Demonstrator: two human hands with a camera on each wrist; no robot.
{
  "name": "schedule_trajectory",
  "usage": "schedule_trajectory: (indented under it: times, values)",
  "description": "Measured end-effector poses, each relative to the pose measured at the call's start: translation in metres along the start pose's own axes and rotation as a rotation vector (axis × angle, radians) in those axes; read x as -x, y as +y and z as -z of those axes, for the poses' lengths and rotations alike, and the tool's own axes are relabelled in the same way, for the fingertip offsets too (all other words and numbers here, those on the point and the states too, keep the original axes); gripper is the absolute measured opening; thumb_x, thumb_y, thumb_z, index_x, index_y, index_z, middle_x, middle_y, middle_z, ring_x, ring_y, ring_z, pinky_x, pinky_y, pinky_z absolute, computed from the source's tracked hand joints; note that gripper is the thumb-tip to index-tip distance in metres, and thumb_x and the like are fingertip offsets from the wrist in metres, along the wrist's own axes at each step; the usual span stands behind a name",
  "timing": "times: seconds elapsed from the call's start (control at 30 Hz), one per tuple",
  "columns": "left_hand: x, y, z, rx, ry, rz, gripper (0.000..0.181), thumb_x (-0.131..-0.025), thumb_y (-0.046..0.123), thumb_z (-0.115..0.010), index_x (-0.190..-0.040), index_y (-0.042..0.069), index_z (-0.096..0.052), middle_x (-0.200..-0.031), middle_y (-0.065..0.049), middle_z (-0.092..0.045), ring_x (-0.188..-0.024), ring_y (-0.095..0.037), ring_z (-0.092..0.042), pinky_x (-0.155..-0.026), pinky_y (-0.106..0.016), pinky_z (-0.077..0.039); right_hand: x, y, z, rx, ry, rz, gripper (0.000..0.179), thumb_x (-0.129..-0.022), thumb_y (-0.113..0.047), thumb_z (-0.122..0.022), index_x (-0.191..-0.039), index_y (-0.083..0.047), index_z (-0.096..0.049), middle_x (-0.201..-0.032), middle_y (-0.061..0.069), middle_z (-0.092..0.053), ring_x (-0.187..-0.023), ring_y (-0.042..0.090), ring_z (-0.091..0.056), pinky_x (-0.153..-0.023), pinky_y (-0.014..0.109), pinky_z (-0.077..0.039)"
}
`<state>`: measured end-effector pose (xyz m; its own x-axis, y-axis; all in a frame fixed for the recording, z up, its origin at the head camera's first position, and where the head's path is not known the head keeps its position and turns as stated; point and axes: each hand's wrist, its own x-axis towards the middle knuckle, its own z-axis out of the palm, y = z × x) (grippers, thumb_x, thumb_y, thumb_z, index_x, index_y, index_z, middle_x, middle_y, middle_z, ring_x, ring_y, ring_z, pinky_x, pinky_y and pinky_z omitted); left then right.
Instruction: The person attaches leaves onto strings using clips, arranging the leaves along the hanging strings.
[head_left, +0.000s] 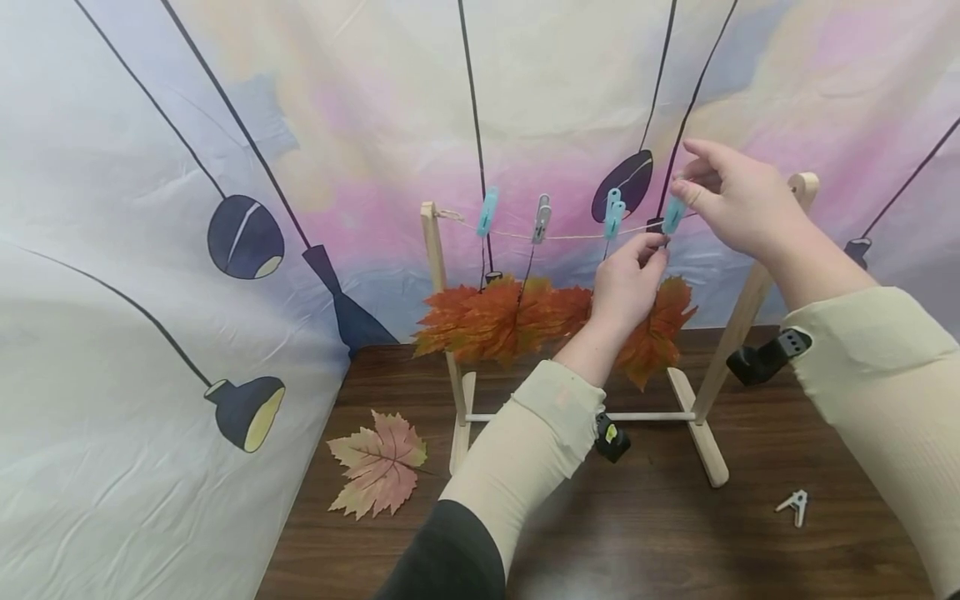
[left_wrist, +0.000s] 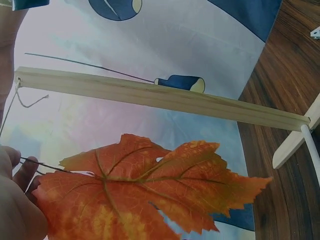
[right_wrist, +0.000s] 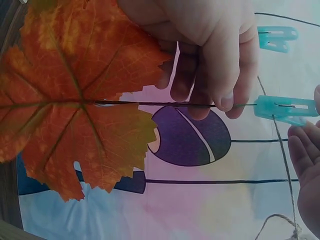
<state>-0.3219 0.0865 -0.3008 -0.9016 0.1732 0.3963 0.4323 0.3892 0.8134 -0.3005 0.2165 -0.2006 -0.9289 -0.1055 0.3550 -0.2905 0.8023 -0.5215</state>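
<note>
My left hand (head_left: 628, 279) pinches the thin dark stem (right_wrist: 155, 104) of an orange artificial maple leaf (right_wrist: 75, 95) just below a string. The leaf hangs beneath that hand, its blade spread wide in the left wrist view. At the stem's top a teal clothespin (right_wrist: 285, 107) sits over the string (right_wrist: 285, 165). My right hand (head_left: 750, 200) holds this clothespin by its handle end between thumb and fingers. In the head view the right hand comes in from above right, close to the right post (head_left: 742, 333) of a wooden stand.
Along the string are another teal clothespin (head_left: 487, 212), a grey one (head_left: 542, 219) and a teal one (head_left: 614, 215), with orange leaves (head_left: 502, 321) below. A pinkish leaf (head_left: 386, 467) lies on the table at left, a white clothespin (head_left: 797, 506) at right. A printed cloth (head_left: 360, 125) hangs behind.
</note>
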Motion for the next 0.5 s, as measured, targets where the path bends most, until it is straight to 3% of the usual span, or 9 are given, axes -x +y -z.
schedule_trajectory:
  times: [0.2, 0.27, 0.37, 0.5]
  values:
    - [0.0022, -0.0039, -0.0018, -0.003, 0.008, -0.011, 0.023, -0.091, 0.029, -0.062, -0.112, 0.022, -0.067, -0.087, 0.014, -0.066, -0.075, 0.003, -0.056, -0.069, -0.012, -0.043, 0.0010, 0.0028, 0.0012, -0.008, 0.021, -0.015, 0.065, -0.096, -0.040, -0.048, -0.150, -0.016, -0.020, -0.136, 0.014, -0.049, -0.122, 0.035, -0.046, -0.107, 0.052, -0.017]
    - [0.0029, -0.0054, -0.0020, -0.005, 0.014, -0.029, 0.023, -0.090, 0.028, -0.063, -0.111, 0.020, -0.067, -0.087, 0.013, -0.066, -0.078, 0.004, -0.056, -0.071, -0.010, -0.043, 0.0013, 0.0041, 0.0017, 0.003, 0.032, -0.026, 0.066, -0.096, -0.042, -0.049, -0.150, -0.017, -0.021, -0.136, 0.012, -0.049, -0.123, 0.034, -0.046, -0.104, 0.052, -0.006]
    - [0.0050, -0.0074, -0.0012, 0.013, 0.009, -0.046, 0.025, -0.089, 0.026, -0.064, -0.112, 0.017, -0.067, -0.088, 0.011, -0.066, -0.079, 0.004, -0.057, -0.071, -0.009, -0.042, 0.0020, 0.0059, 0.0023, 0.022, 0.056, -0.042, 0.067, -0.095, -0.044, -0.049, -0.150, -0.018, -0.022, -0.136, 0.011, -0.050, -0.122, 0.034, -0.047, -0.094, 0.056, -0.001]
    - [0.0082, -0.0086, 0.0007, 0.044, -0.008, -0.045, 0.027, -0.088, 0.026, -0.066, -0.112, 0.015, -0.066, -0.089, 0.011, -0.065, -0.079, 0.004, -0.056, -0.070, -0.008, -0.042, 0.0036, 0.0091, 0.0042, 0.007, 0.079, -0.053, 0.066, -0.095, -0.043, -0.050, -0.150, -0.018, -0.023, -0.136, 0.012, -0.049, -0.122, 0.033, -0.046, -0.098, 0.057, 0.006]
